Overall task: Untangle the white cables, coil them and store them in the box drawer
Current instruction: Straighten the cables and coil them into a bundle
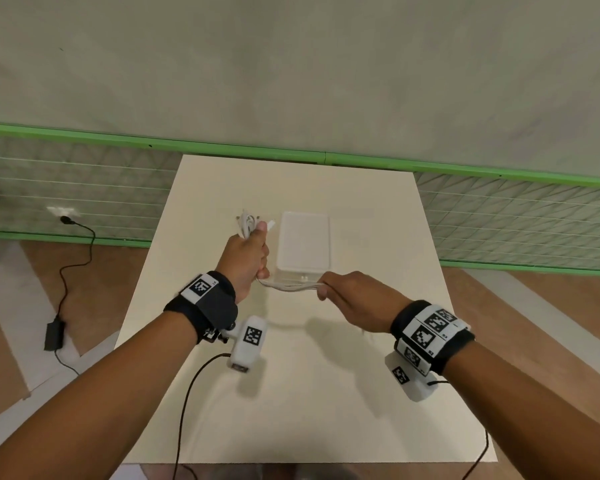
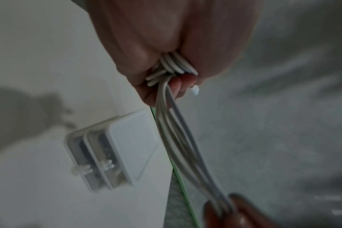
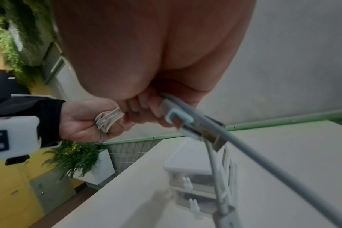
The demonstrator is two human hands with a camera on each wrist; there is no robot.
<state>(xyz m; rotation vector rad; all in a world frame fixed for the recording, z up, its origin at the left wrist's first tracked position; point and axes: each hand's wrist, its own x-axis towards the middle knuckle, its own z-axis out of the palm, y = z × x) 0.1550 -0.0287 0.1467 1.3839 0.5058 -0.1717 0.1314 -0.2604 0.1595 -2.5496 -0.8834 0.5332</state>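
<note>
At the centre of the head view, the left hand (image 1: 246, 261) is a fist round a bundle of white cables (image 1: 291, 286), whose loops and a plug stick out above it. The strands run taut to the right hand (image 1: 354, 296), which pinches them with curled fingers. They hang in front of the closed box (image 1: 303, 244), which stands on the bench (image 1: 326, 393) just beyond both hands.

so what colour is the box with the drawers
White, with see-through drawer fronts; the box shows best in the left wrist view.
</note>
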